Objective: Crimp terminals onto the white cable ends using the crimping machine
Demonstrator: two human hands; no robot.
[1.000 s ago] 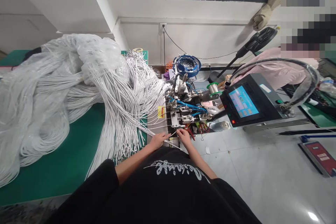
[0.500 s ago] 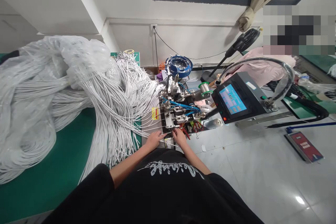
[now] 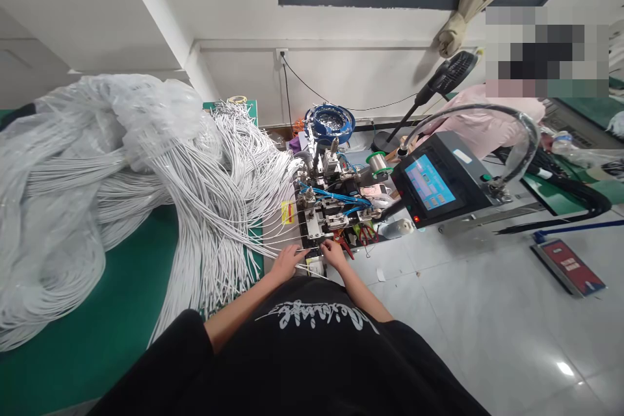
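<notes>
Your left fingers (image 3: 293, 252) and right fingers (image 3: 327, 247) appear closed on a thin white cable (image 3: 314, 249), seemingly to steady it beside the silver-and-black metal machine (image 3: 313, 226).

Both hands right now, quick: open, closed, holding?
Left hand: fingers at a white cable; grip unclear.
Right hand: fingers bent by the machine; grip unclear.

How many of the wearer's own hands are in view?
2: the left hand at the near end of the machine, beside white cables; the right hand just to its right, near the red tool.
</notes>
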